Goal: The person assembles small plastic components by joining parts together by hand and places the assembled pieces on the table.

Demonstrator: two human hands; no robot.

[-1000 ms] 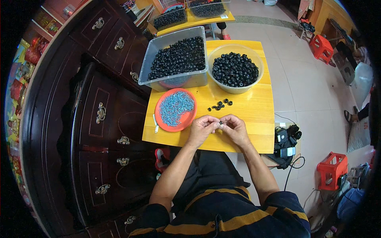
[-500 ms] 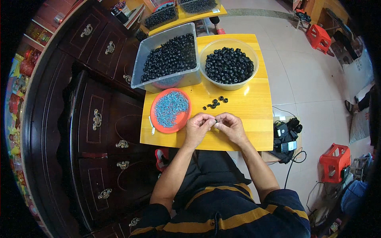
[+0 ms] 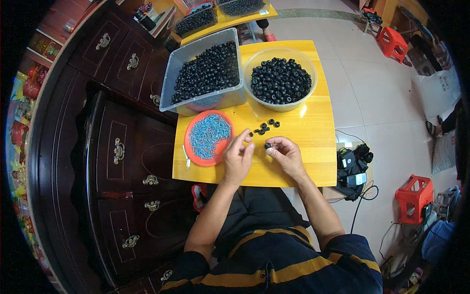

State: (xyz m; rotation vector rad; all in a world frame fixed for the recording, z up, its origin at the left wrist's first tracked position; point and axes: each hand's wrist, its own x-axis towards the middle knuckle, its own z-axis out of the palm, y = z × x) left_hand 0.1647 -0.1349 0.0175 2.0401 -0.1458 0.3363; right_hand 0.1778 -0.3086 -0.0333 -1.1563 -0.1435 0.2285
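My right hand (image 3: 289, 156) pinches a small black ring-like part (image 3: 268, 145) between thumb and forefinger, above the yellow table. My left hand (image 3: 238, 159) is open, thumb and forefinger apart with nothing between them. Its fingertips are close to a single loose black part (image 3: 251, 134); whether they touch it I cannot tell. Several more loose black parts (image 3: 264, 126) lie just beyond my hands. Beside the left hand, a round red plate (image 3: 223, 148) holds a heap of small shiny blue-silver pieces (image 3: 208, 133), too small to name.
At the back of the yellow table (image 3: 313, 137) stand a clear rectangular bin (image 3: 220, 100) and a round clear tub (image 3: 279, 107), both full of black parts. A small white object (image 3: 188, 163) lies by the plate. Dark wooden drawers (image 3: 117, 147) stand close on the left.
My hands were together at the small black part and have separated. The left has moved up and slightly left, its fingers spreading; the right keeps the part.
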